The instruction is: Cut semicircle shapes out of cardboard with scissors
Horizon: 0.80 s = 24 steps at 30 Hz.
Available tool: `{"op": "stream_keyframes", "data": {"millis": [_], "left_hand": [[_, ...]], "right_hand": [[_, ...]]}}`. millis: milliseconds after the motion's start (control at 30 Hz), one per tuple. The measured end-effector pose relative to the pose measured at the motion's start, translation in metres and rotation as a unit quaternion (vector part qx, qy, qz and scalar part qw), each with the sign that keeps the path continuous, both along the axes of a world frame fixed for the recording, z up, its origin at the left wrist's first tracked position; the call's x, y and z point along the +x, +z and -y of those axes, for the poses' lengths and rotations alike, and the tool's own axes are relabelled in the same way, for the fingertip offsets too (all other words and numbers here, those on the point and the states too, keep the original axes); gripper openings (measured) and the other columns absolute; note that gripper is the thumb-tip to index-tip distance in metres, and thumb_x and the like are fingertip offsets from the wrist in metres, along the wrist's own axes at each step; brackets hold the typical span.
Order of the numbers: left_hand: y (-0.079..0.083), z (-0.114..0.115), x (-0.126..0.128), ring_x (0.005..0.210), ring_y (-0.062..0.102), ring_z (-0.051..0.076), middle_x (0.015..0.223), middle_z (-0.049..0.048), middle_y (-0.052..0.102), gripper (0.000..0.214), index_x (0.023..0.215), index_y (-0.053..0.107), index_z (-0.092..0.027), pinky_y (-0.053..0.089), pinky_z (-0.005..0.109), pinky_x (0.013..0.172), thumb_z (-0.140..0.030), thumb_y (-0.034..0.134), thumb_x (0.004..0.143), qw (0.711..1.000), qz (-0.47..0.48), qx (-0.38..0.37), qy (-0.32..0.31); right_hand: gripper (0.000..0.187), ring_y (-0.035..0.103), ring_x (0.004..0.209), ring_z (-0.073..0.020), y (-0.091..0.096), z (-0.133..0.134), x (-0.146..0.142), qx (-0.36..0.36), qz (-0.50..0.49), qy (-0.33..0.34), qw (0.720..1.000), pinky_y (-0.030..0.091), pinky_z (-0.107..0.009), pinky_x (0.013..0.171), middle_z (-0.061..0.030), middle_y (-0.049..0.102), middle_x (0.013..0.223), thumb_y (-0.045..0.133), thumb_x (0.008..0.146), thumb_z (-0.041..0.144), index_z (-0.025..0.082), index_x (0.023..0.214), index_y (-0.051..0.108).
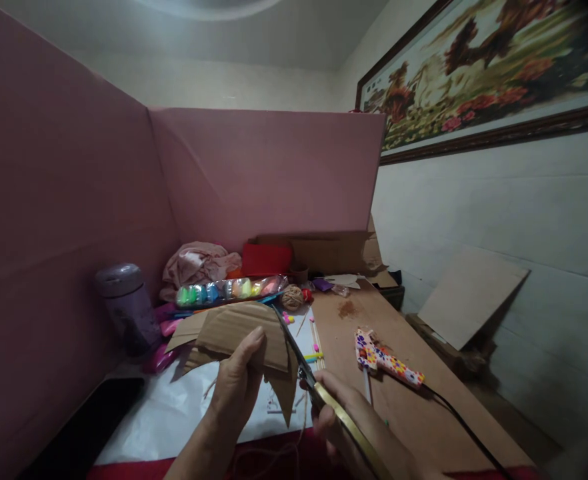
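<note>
My left hand (239, 383) grips pieces of corrugated cardboard (244, 327) above the table, thumb on top. The cardboard has a curved upper edge and a pointed strip hanging below on its right. My right hand (341, 413) holds scissors (307, 373) with gold-coloured handles, the dark blades pointing up and away along the cardboard's right edge. Whether the blades touch the cardboard is hard to tell. Just behind the cardboard lie a tray of colourful clay (234, 290) in clear wrap and a ball of twine (293, 298).
A flower-patterned glue gun (387, 360) with a black cord lies on the brown board at right. A purple flask (128, 310) and a black phone-like slab (89, 423) are at left. Pink panels (269, 173) enclose the back and left. Thin sticks (318, 343) lie on white paper.
</note>
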<state>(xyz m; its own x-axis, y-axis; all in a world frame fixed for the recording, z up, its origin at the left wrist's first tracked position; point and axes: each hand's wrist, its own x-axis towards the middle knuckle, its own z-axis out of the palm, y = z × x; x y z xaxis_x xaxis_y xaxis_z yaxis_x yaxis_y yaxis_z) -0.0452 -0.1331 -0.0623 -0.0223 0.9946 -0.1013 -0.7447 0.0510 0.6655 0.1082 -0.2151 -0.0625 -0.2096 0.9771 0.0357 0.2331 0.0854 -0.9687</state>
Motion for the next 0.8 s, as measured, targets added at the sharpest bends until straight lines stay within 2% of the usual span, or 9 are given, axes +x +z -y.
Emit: {"op": "stream_keyframes", "data": {"millis": [167,267,400,567,700,800], "left_hand": [[0.002,0.002,0.000,0.064,0.062,0.012,0.073,0.0032,0.069,0.018,0.076,0.070,-0.009,0.053,0.020,0.061,-0.015,0.075,0.059,1.000,-0.003,-0.003,-0.007],[0.000,0.003,0.000,0.064,0.061,0.012,0.072,0.0024,0.069,0.020,0.078,0.070,-0.010,0.052,0.020,0.058,-0.015,0.076,0.060,1.000,-0.007,0.008,-0.012],[0.000,0.004,0.000,0.065,0.062,0.012,0.073,0.0028,0.070,0.019,0.076,0.070,-0.010,0.052,0.019,0.059,-0.015,0.076,0.059,1.000,-0.002,0.012,-0.014],[0.001,0.004,0.001,0.065,0.062,0.012,0.072,0.0034,0.069,0.017,0.074,0.070,-0.009,0.052,0.019,0.059,-0.014,0.075,0.058,1.000,0.002,0.007,-0.027],[0.000,0.005,0.000,0.066,0.062,0.012,0.074,0.0032,0.069,0.019,0.076,0.070,-0.010,0.052,0.020,0.061,-0.015,0.075,0.059,1.000,0.000,0.010,-0.028],[0.001,0.006,0.001,0.065,0.062,0.012,0.073,0.0032,0.069,0.020,0.077,0.070,-0.010,0.052,0.020,0.059,-0.016,0.076,0.059,1.000,-0.006,0.008,-0.029]], "right_hand": [[0.070,0.039,0.055,-0.0102,0.007,0.001,0.002,0.040,0.026,0.004,0.999,0.034,-0.020,0.049,0.0034,0.043,0.063,0.036,0.066,0.083,0.017,0.087,0.049],[0.070,0.038,0.055,-0.0102,0.006,0.001,0.001,0.036,0.019,0.002,0.999,0.032,-0.021,0.050,0.0042,0.041,0.061,0.040,0.064,0.082,0.017,0.087,0.049],[0.069,0.042,0.055,-0.0107,-0.002,-0.002,-0.001,0.026,-0.015,0.014,0.999,0.031,-0.021,0.049,0.0024,0.048,0.060,0.042,0.066,0.080,0.015,0.091,0.048],[0.071,0.042,0.054,-0.0112,-0.010,-0.003,0.000,0.026,-0.014,0.012,0.999,0.029,-0.020,0.045,-0.0012,0.055,0.061,0.047,0.062,0.080,0.015,0.090,0.048],[0.067,0.044,0.053,-0.0115,-0.004,-0.001,0.003,0.017,-0.003,0.018,1.000,0.031,-0.020,0.045,-0.0001,0.054,0.060,0.049,0.064,0.078,0.016,0.090,0.051],[0.071,0.045,0.056,-0.0118,0.007,0.002,0.003,0.022,0.000,0.012,1.000,0.036,-0.020,0.050,0.0007,0.051,0.063,0.042,0.063,0.082,0.016,0.090,0.052]]}}
